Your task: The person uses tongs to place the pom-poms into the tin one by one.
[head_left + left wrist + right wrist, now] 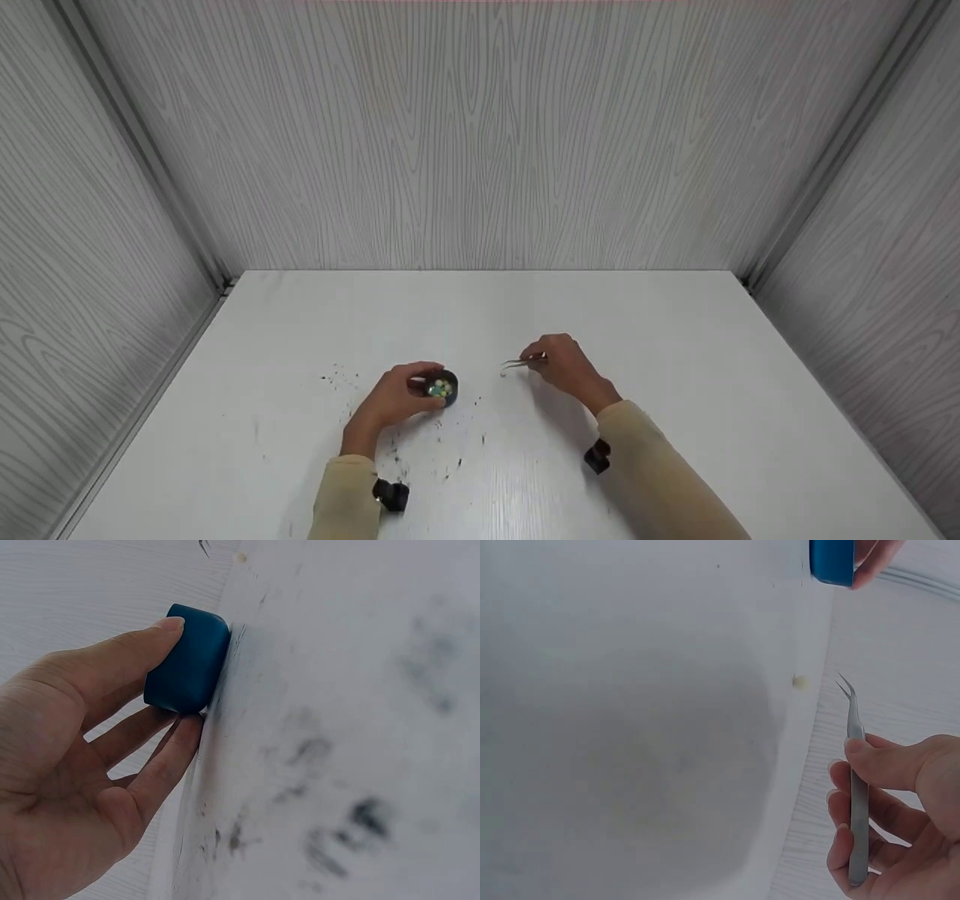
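Observation:
My left hand (397, 394) grips a small blue cup (191, 660), thumb on one side and fingers on the other. Several pale, yellow and turquoise beads (441, 388) lie inside the cup in the head view. The cup stands on the white table. To the right, my right hand (566, 366) holds silver bent-tip tweezers (859, 802) between thumb and fingers, their points slightly apart with nothing between them. A single pale bead (801, 682) lies on the table near the tweezer tips, between the two hands.
Dark smudges and specks (367, 817) mark the white table (675, 337) around the left hand. Grey wood-grain panels (480, 135) rise behind the table and at both sides. A black wrist camera (391, 495) sits on the left sleeve, another (598, 456) on the right.

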The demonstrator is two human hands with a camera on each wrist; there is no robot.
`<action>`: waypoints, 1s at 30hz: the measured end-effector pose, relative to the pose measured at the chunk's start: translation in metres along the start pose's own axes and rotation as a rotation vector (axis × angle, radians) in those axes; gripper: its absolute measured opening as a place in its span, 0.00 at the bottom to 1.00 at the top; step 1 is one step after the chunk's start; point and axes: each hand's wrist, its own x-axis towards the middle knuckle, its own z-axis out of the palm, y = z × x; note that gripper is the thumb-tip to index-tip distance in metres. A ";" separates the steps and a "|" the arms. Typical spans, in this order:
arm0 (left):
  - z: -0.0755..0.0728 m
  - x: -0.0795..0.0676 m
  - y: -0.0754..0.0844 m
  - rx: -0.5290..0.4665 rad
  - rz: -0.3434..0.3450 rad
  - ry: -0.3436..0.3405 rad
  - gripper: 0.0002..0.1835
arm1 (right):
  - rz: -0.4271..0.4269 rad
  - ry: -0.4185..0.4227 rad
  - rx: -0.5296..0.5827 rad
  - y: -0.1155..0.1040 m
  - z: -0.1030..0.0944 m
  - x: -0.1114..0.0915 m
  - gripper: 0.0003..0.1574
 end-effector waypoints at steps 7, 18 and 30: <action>0.002 0.000 0.000 0.008 0.001 0.007 0.30 | 0.029 -0.008 -0.011 0.007 0.004 -0.003 0.09; 0.002 0.001 0.000 0.017 0.020 0.004 0.30 | 0.048 -0.013 -0.031 0.008 0.006 -0.003 0.10; 0.002 0.000 -0.001 -0.009 0.022 0.001 0.30 | 0.048 -0.029 -0.015 0.008 0.005 -0.005 0.09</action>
